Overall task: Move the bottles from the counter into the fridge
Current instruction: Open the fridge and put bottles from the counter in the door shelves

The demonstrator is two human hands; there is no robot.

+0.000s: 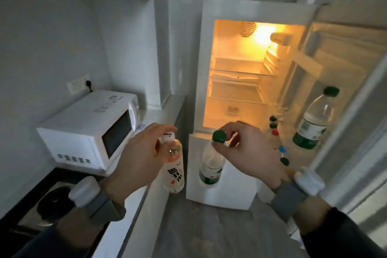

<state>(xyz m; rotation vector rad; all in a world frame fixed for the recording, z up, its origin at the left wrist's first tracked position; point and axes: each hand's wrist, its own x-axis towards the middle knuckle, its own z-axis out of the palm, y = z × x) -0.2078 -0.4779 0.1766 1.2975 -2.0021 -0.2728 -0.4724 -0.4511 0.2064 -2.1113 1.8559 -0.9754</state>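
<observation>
Bottles hang from both hands near the open white fridge: a clear plastic bottle with white cap and orange drink, pinched at the neck by the left hand, and a clear green-capped, green-labelled bottle, held by the cap in the right hand. A white microwave stands on the counter at left.

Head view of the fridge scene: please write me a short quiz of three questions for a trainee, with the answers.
1. True or false: the fridge door is closed.
2. Which hand holds the green-capped bottle? A) left hand B) right hand
3. What white appliance stands on the counter?

Key:
1. False; it is open and the light is on.
2. B; the left hand holds the white-capped bottle.
3. The microwave.
</observation>
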